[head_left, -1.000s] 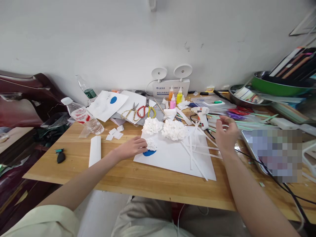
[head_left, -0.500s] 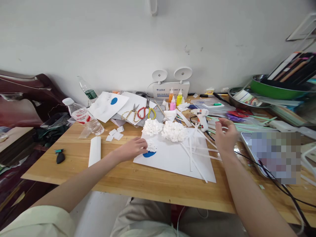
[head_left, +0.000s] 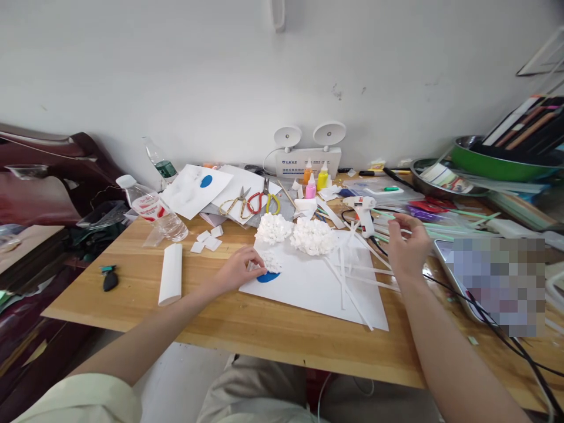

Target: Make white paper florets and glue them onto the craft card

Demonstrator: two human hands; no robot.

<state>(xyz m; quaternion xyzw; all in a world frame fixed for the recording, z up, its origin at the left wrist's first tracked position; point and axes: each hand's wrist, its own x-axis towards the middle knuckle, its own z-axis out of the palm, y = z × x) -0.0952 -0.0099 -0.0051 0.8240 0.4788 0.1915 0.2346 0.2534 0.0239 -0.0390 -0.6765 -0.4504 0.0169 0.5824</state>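
Note:
My left hand [head_left: 240, 269] has its fingers drawn together at the left edge of a small white fluffy piece [head_left: 271, 261], beside a blue oval [head_left: 268, 277] on a white sheet [head_left: 304, 291]. Two larger white fluffy clumps [head_left: 314, 236] stand at the sheet's back edge. My right hand [head_left: 409, 244] is raised with bent fingers, to the right of the white glue gun [head_left: 363, 216]; what lies between its fingertips, if anything, is too small to tell. White strips [head_left: 342, 279] lie across the sheet's right part.
Scissors [head_left: 240, 202], pliers [head_left: 267, 197] and small paint bottles [head_left: 311, 187] stand or lie behind. At left are a water bottle [head_left: 154, 208] and a white roll [head_left: 170, 275]. Black cables [head_left: 458, 286] cross a tray [head_left: 458, 282] at right.
The view has shifted slightly. My left hand stays at the small fluffy piece, with its thumb now more visible. My right hand remains raised, its fingers slightly changed in pose.

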